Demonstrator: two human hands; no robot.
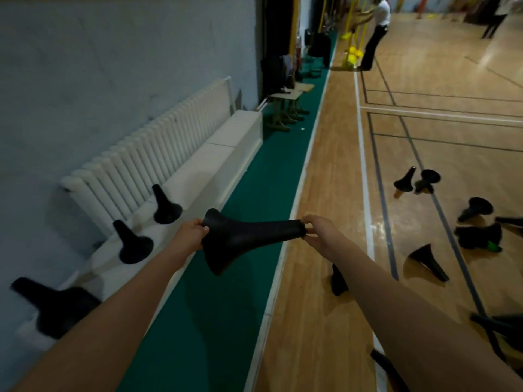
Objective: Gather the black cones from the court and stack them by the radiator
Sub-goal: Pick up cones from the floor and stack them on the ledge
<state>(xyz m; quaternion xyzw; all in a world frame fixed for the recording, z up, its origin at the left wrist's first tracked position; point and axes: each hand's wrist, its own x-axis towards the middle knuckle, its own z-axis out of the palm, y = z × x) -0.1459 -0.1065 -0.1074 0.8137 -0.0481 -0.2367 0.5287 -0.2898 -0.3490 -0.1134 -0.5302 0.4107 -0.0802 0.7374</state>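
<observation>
The cone [249, 239] is matte black, with a wide flared base and a narrow neck. It hangs sideways between my hands: my left hand [191, 232] grips the base rim and my right hand [318, 229] pinches the neck end. Left of my left hand, three cones [131, 244] stand upright on the white ledge [226, 137] by the radiator [158, 142]; right of my right hand, tipped cones [478, 207] lie on the floor [325, 306].
</observation>
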